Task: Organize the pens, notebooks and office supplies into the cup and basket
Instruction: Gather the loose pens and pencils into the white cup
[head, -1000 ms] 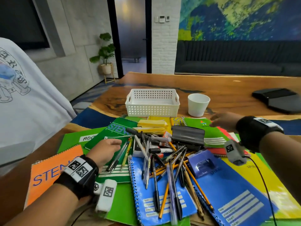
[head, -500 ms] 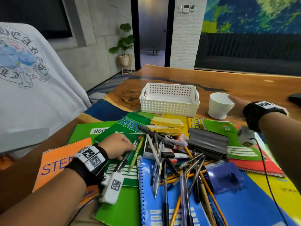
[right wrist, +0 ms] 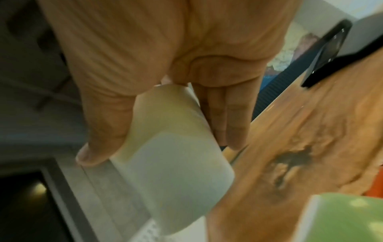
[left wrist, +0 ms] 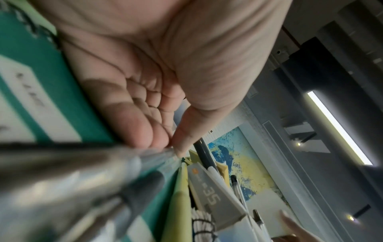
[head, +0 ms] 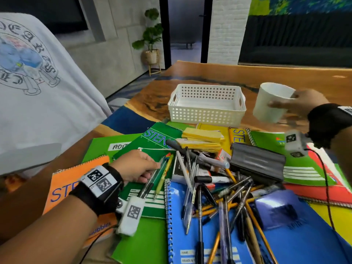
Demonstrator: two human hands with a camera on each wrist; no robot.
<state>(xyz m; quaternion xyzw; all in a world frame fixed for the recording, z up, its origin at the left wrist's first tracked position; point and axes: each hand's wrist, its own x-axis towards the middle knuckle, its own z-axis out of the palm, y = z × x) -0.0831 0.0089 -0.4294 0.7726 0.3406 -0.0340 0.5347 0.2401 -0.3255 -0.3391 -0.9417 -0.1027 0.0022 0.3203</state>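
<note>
The right hand (head: 302, 103) had reached the white cup (head: 270, 103) and lifted it; half a second before, that hand was only arriving beside the cup as it stood on the bench (head: 285, 75), and a second before it hovered over the notebooks. In the right wrist view the thumb lay across one side of the cup (right wrist: 172, 147) and the fingers (right wrist: 228, 117) down the other, wrapped around the wall, with the cup tilted and its base off the wood. The white basket (head: 206, 105) stood empty on the bench just left of the cup, behind the heap.

The left hand (head: 135, 166) stayed low on the dark green notebook (head: 152, 149), where it had been in both earlier views. Its fingers were narrowed together, thumb tip meeting fingertips at the top end of a clear pen (head: 152, 180); the left wrist view showed the pinch closing on that pen (left wrist: 82, 172), with a yellow-green pen (head: 163, 176) lying just beside it.

The rest of the pens (head: 224, 199), the yellow sticky pads (head: 202, 138) and the stacked notebooks remained unsorted. With the cup in hand and a pen pinched, the likely intent was to bring the cup nearer the pile so pens could be dropped in; nothing had yet gone into either container.
</note>
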